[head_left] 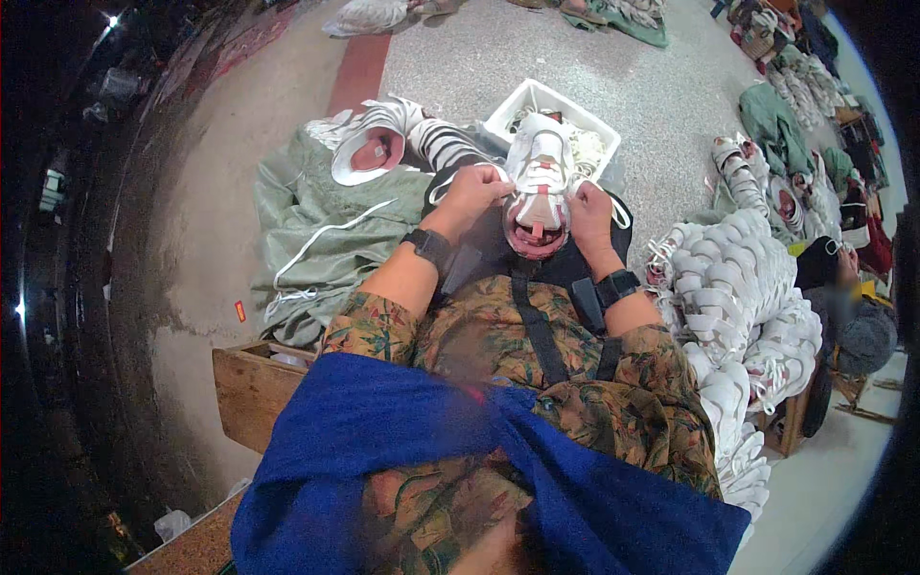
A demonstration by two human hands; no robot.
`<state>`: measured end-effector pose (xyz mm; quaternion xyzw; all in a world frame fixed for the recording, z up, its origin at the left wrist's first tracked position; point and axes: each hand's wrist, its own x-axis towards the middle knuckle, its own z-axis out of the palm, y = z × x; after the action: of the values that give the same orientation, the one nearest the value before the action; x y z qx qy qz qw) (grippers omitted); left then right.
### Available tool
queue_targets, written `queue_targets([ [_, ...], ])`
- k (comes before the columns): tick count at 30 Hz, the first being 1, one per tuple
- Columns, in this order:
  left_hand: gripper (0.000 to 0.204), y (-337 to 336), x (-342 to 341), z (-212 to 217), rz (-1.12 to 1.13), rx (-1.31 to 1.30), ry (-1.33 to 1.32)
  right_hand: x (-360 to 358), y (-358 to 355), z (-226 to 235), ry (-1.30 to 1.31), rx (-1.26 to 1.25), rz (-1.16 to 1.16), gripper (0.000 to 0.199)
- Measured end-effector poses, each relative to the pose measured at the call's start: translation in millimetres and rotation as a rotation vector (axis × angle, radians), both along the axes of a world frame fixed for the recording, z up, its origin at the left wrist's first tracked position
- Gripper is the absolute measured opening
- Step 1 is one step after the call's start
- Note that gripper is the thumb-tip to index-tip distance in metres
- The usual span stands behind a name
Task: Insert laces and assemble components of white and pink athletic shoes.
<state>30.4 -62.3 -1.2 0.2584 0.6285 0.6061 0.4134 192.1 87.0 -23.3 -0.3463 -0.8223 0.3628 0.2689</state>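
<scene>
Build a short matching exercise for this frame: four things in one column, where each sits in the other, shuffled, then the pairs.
Things:
1. white sneaker
2. white plastic bin
3. heap of white shoes
4. green sack

Places:
A. on the floor to the person's left
B. piled to the person's right
C. between the left hand and right hand
D. on the floor beyond the held shoe

Pairs: 1-C, 2-D, 3-B, 4-A

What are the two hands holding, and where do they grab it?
Both hands hold one white and pink shoe. The left hand pinches a white lace at the shoe's side; the right hand grips the other side.
</scene>
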Motion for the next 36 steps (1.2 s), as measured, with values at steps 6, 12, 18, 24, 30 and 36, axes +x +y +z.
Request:
queue_targets([
  [6,0.022,3.2,9.9,10.5,0.096,-0.106,0.189,-7.4,9.0,7.2,-0.117,0.354,0.159,0.022],
  [12,0.017,3.6,13.3,8.8,0.113,-0.061,0.102,0.9,-12.8,9.1,0.072,0.266,0.001,0.018],
  [18,0.018,5.9,13.4,1.2,0.137,-0.044,0.241,11.4,-37.0,32.7,-0.340,0.591,0.138,0.016],
  [24,0.021,6.1,21.3,-0.4,0.147,-0.136,0.593,9.4,-31.0,11.7,-0.311,0.510,0.083,0.014],
  [30,0.020,6.9,23.1,2.9,0.165,-0.148,0.739,12.2,-19.7,-10.7,-0.003,0.426,0.076,0.016],
  [36,0.018,11.2,20.5,-4.3,0.158,-0.124,0.769,14.9,-27.2,6.6,-0.093,0.317,0.020,0.010],
])
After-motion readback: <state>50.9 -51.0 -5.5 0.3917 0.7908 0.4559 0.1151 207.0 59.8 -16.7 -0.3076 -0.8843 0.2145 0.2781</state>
